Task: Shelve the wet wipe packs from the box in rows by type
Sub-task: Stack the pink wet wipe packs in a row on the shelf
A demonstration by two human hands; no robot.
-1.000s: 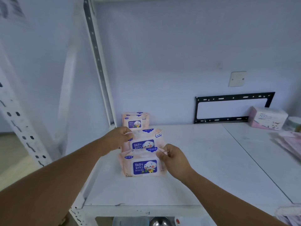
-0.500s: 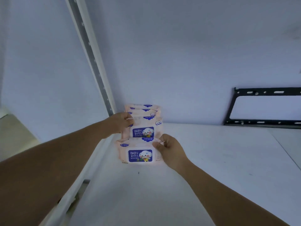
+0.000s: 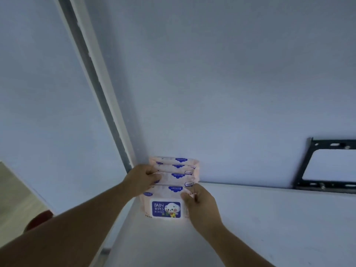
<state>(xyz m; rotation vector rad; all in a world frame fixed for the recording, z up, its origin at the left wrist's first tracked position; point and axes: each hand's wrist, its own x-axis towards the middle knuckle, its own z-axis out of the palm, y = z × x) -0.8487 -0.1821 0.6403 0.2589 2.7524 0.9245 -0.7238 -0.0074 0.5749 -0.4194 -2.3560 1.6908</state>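
we see a row of soft pink plastic wipe packs [image 3: 174, 171] standing upright on the white shelf [image 3: 269, 218], tucked in its back left corner by the grey upright post [image 3: 100, 97]. the front pack [image 3: 165, 206] faces us, long axis left to right, its blue label reading "baby wipes". our left hand [image 3: 143, 179] presses the row's left side; our right hand [image 3: 200, 204] pinches the front pack's right edge. a black metal bracket [image 3: 327, 164] hangs on the wall.
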